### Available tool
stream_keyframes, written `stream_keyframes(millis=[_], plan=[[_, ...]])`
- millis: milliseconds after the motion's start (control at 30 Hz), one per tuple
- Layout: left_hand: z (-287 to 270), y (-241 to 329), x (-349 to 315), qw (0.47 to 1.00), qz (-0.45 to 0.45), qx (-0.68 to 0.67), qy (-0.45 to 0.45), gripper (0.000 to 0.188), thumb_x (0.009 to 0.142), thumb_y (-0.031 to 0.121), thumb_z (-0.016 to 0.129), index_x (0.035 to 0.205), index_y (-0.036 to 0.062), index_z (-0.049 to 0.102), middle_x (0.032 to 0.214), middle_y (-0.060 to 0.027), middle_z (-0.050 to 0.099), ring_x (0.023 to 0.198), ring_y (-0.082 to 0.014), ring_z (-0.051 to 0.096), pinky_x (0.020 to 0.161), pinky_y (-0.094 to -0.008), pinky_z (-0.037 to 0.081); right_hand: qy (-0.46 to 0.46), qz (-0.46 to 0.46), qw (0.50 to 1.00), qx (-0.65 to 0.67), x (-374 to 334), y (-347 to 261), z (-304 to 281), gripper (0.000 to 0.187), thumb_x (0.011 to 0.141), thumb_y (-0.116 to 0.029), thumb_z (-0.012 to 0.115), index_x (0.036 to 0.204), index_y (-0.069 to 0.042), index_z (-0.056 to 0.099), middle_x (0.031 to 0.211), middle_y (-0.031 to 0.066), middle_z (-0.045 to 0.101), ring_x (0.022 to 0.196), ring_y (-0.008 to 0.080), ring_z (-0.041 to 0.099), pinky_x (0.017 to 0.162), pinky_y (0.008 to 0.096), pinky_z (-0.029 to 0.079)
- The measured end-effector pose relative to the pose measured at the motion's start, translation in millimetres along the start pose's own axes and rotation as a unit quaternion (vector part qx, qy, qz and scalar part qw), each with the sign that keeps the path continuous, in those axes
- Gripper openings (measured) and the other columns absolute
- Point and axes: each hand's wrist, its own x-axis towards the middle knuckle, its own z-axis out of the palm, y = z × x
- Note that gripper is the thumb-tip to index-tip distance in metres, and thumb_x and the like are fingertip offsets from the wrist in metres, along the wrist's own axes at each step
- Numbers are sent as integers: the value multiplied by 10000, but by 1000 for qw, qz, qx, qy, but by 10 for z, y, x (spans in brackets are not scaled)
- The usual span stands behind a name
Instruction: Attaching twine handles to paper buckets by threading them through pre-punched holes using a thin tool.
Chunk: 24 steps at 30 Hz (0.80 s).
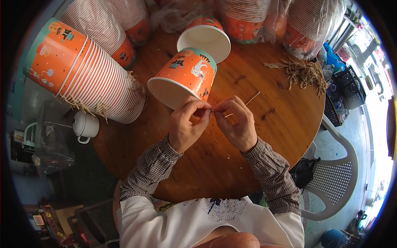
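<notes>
My left hand (187,126) and my right hand (238,126) meet over the table, thumb and forefinger of each pinched together. Between the fingertips is a thin tan cord (253,98), whose loose end sticks out past my right hand. Just behind my left fingers, an orange paper bucket (180,71) with cartoon figures and a teal base lies tilted, its white rim toward me. Whether the cord passes through the bucket's side is hidden by my fingers. A second orange bucket (204,43) lies behind it, its white inside showing.
A tall nested stack of buckets (101,80) leans at the left, with cord ends poking out. Plastic-wrapped stacks (245,18) line the back. A bundle of cords (304,75) lies at the right edge of the round wooden table (264,136). A white mug (86,125) is at left, a plastic chair (336,177) at right.
</notes>
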Motion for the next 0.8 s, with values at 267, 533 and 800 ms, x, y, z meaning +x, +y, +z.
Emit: stream_keyframes(millis=[267,533,800], plan=[[-70,16,-13,937,-223,-254,-84,63,867,21,631,923,-8,630,827,6,602,734,-60,559,668,-213,470,29,-64,995,-67,13,6,27,162,767,16,682,910,-29,620,877,91,593,823,259,594,698,357,507],[-131,-21,17,785,-384,-472,-118,127,933,137,598,999,36,638,861,8,629,757,-66,576,693,-220,486,9,19,999,26,7,-42,23,149,802,27,657,937,-10,605,898,109,612,871,266,638,756,357,518],[-100,-38,3,740,-426,-512,-93,135,941,165,611,1013,54,641,895,1,646,770,-78,598,709,-234,512,-9,-4,999,40,-14,-56,3,193,809,4,659,997,-17,621,927,121,652,884,270,642,773,356,518]])
